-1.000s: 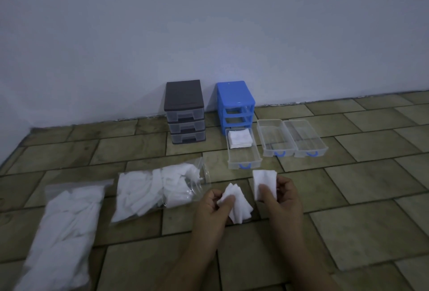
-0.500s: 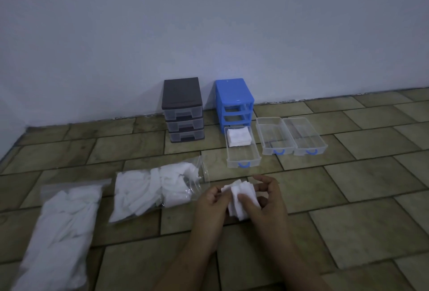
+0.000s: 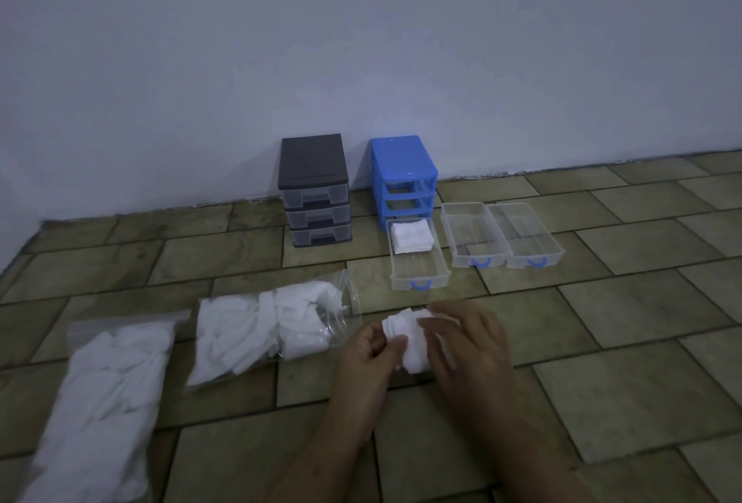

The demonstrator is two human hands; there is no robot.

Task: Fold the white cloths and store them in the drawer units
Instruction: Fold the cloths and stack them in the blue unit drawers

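1. Head view: my left hand [image 3: 371,358] pinches a small white cloth [image 3: 405,336] between thumb and fingers, low over the tiled floor [image 3: 626,382]. My right hand [image 3: 467,342] curls over the cloth's right side, fingers closing on its edge.
2. The cloth looks bunched and only part folded, so I judge the fold is in progress. To do it well I should line up the corners, lay one half flat over the other, then press the crease with my right fingertips while the left thumb keeps the stack from sliding.
3. The cloth is thin and limp, so a light pinch near the edges should control it better than a fistful.
4. The open drawer [image 3: 417,261] lies on the floor just ahead of my hands, in front of the blue drawer unit [image 3: 403,173]. It holds a folded stack [image 3: 412,237] at its far end, and its near end is free for this one.
5. I should aim for the same square as that stack, so the piles sit evenly.
6. Two more clear drawers [image 3: 502,235] wait to the right, the dark drawer unit [image 3: 315,189] stands shut, and two bags of cloths [image 3: 277,326] lie to my left.
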